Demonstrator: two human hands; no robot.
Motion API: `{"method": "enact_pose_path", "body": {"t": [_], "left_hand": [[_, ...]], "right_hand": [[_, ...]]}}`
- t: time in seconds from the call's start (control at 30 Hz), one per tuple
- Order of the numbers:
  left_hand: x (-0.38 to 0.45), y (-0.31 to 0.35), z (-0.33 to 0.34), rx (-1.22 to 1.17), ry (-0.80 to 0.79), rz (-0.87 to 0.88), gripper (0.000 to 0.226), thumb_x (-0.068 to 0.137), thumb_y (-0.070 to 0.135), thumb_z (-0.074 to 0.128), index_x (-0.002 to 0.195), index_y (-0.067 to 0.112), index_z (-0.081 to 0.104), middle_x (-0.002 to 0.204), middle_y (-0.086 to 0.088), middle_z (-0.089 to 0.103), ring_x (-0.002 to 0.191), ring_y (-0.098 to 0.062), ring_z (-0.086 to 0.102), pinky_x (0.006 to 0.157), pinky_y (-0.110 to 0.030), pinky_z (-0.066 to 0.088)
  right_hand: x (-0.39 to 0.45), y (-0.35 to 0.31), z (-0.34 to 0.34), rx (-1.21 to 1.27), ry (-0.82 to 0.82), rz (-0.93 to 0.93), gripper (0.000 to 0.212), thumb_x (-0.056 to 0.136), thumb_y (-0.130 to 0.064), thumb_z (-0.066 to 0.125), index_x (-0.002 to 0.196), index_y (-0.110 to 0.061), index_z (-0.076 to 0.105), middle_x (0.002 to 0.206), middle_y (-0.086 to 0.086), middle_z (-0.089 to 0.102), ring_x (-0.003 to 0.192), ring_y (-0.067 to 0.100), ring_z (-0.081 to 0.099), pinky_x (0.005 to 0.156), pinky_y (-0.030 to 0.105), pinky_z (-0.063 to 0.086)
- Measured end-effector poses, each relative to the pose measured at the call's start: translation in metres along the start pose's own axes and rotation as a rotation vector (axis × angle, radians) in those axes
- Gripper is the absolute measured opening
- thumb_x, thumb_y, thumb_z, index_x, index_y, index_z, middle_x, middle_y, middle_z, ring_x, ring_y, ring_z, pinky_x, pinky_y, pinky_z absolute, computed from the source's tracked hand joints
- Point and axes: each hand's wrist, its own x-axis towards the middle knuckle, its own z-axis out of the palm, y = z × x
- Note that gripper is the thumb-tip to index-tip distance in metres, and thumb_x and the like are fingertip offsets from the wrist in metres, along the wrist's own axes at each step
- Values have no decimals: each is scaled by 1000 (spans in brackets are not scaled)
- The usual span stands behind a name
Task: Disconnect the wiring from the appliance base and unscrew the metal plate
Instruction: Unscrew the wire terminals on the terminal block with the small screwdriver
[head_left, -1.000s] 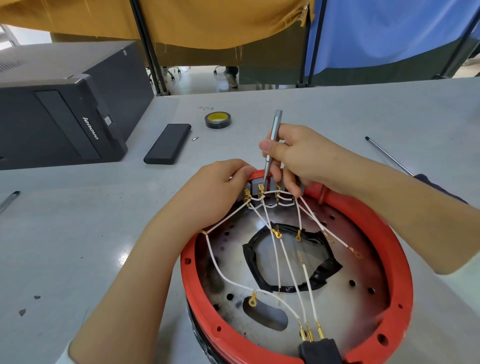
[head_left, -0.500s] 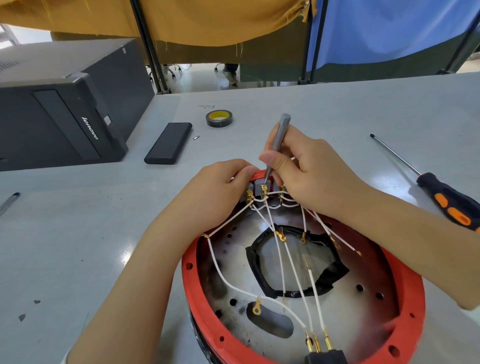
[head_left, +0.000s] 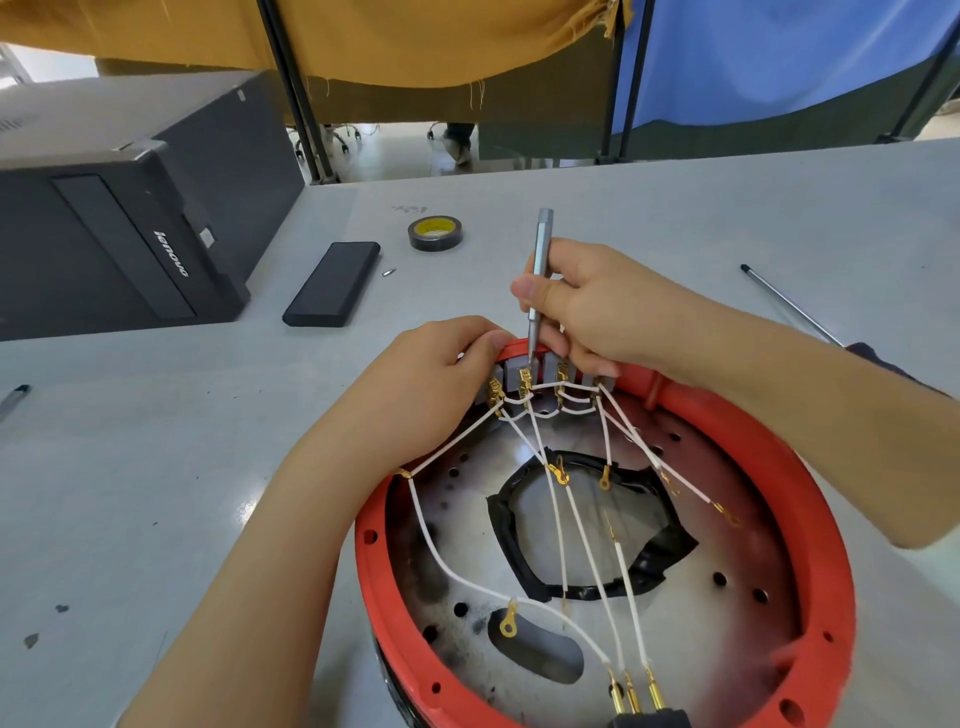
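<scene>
Both hands grip: right (head_left: 587, 306) a screwdriver (head_left: 538, 280), left (head_left: 441, 374) the base rim (head_left: 810, 519) holding wires (head_left: 576, 525).

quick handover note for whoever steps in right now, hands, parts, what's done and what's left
Right hand grips the slim grey screwdriver, tip down on a brass terminal of the grey terminal block at the far rim.
Left hand holds the block's left end.
Red appliance base sits on the table, metal plate inside.
Done: several white wires show loose ring lugs.
Left: wires at the block and the near black connector are attached; plate not yet unscrewed.
</scene>
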Motion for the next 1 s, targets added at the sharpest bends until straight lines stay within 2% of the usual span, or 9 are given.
{"method": "enact_pose_path", "body": {"t": [0.23,0.37,0.43,0.5,0.57,0.67,0.87,1.0], "left_hand": [[-1,-1,0,7,0,8,29,100,38,36,100,32,64,89,12,65,85,0,56,74,-14,41],[-1,-1,-1,8,0,8,28,100,38,36,93,34,63,75,14,61,73,4,53,58,-9,35],[-1,-1,-1,3,0,6,28,100,38,36,95,34,63,77,14,62,74,5,54,59,-7,35],[-1,0,-1,3,-1,5,29,100,37,36,99,31,64,86,12,65,83,1,56,70,-11,40],[-1,0,-1,2,0,4,29,100,37,36,102,30,65,89,9,66,86,-3,57,76,-15,41],[-1,1,-1,8,-5,-1,29,100,36,36,102,30,65,87,9,66,84,-2,56,70,-13,40],[0,2,-1,0,-17,-11,30,100,37,36,102,28,65,90,6,67,85,-3,57,74,-11,40],[-1,2,-1,-11,-21,-14,30,100,36,36,102,28,65,92,7,67,87,-2,57,76,-12,41]], "right_hand": [[-14,14,10,22,187,-214,14,98,-24,47,84,-25,45,51,-6,51,38,1,48,43,10,34],[-18,11,12,-84,194,-266,16,98,-24,47,83,-29,44,51,-21,55,48,-4,53,52,9,37],[-16,10,11,-86,194,-244,15,98,-24,47,83,-28,44,50,-14,54,45,-2,52,50,10,36],[-13,9,9,-30,168,-184,14,98,-24,46,85,-25,44,51,-5,50,36,4,46,43,12,34],[-9,8,6,39,111,-120,14,99,-25,45,86,-22,45,51,2,49,30,10,39,36,20,33],[-5,8,4,57,60,-79,15,100,-25,44,86,-19,46,47,-2,51,27,15,37,35,22,34],[3,6,1,64,2,5,18,100,-26,43,87,-14,46,44,-3,50,25,14,36,33,16,31],[2,7,4,24,48,-7,18,100,-28,44,86,-17,46,45,-4,50,25,13,37,33,18,32]]}}
